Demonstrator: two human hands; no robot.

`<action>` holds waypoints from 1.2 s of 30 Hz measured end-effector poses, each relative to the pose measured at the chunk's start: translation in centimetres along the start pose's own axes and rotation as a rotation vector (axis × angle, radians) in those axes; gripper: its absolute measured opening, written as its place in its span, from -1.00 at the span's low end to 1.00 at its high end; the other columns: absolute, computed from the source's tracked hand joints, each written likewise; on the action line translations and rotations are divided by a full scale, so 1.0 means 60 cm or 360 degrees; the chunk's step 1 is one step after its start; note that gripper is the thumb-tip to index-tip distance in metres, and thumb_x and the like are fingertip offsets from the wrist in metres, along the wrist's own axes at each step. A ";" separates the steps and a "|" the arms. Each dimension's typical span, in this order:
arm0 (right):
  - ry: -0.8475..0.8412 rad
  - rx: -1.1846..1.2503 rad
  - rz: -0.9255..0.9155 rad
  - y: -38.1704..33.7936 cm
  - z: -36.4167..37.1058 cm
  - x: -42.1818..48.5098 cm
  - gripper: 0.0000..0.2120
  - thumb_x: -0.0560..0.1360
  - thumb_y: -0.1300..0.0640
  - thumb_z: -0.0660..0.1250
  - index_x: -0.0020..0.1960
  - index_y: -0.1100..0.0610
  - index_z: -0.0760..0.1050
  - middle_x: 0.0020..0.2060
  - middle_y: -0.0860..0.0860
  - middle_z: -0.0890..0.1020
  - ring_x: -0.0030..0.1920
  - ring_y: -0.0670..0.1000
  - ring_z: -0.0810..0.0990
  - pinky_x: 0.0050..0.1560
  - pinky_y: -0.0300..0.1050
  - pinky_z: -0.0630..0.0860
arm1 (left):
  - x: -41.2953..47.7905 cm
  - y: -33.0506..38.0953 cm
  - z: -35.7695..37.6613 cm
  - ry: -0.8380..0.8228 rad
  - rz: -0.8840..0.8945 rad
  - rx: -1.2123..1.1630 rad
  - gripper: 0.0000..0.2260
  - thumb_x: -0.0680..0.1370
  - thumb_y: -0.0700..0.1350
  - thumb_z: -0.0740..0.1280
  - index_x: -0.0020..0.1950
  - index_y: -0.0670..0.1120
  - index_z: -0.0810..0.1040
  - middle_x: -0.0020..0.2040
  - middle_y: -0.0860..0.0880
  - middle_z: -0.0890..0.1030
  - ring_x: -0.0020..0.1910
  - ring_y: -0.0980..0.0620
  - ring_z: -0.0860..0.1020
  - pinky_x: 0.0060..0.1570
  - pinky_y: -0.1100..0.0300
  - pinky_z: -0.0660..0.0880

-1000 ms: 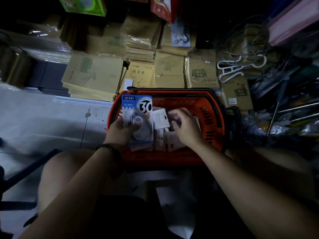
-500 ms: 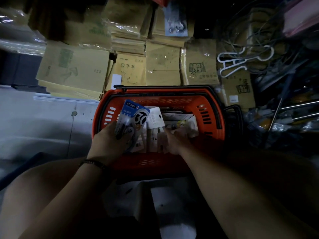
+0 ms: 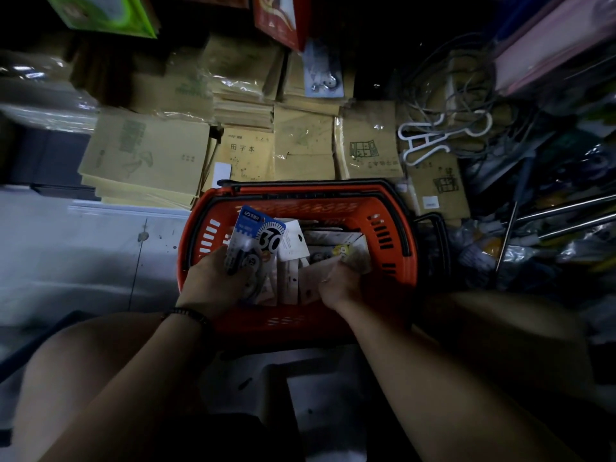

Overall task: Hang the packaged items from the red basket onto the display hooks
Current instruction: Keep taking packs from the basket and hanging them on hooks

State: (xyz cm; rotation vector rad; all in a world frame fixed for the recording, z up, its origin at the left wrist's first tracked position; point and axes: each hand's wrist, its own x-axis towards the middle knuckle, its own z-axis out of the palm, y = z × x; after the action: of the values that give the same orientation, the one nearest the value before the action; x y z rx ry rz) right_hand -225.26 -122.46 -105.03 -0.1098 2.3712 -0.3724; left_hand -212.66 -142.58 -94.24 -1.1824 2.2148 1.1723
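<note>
While your left hand curls its fingers round the blue pack inside the red basket, your right hand digs among the loose packs, its fingers hidden and its hold unclear

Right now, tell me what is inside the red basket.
The red basket holds upright carded packs: a blue pack marked 30 gripped by the left hand, white cards beside it, more packs around the right hand. The basket floor and lower packs are covered.
</note>
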 end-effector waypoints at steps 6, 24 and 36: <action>0.0157 0.0631 -0.0131 0.001 -0.038 -0.083 -0.65 0.56 0.32 0.36 0.26 0.00 0.50 0.04 -0.04 0.67 0.05 0.06 0.67 0.00 -0.21 0.53 | -0.025 0.008 -0.002 0.0037 -0.0054 -0.0106 -0.67 0.66 0.10 0.39 0.35 -0.04 0.59 0.14 -0.08 0.65 0.09 -0.11 0.59 0.15 0.01 0.49; 0.0157 0.1044 -0.1270 -0.057 -0.317 -0.356 -0.31 0.68 0.16 0.34 0.62 -0.38 0.17 0.47 -0.37 0.43 0.48 -0.21 0.43 0.45 -0.20 0.44 | -0.269 0.200 -0.114 0.0037 0.0495 -0.1658 -0.76 0.63 -0.12 0.43 0.30 -0.06 0.61 0.14 -0.17 0.77 0.04 -0.30 0.76 -0.09 -0.32 0.69; 0.0976 0.0182 -0.1784 -0.145 -0.583 -0.496 -0.05 0.47 -0.12 0.56 0.70 -0.13 0.10 0.53 -0.20 0.13 0.54 -0.28 0.14 0.49 -0.40 0.17 | -0.406 0.384 -0.261 0.0178 0.1092 -0.1516 -0.66 0.59 -0.21 0.44 0.37 -0.10 0.56 0.24 -0.17 0.73 0.23 -0.31 0.69 0.24 -0.47 0.56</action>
State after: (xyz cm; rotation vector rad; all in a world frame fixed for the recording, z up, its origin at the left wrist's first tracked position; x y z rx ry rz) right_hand -227.28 -117.09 -58.65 -1.4727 2.6263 -1.1856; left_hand -216.28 -135.94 -58.02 -0.7272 2.2319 2.6862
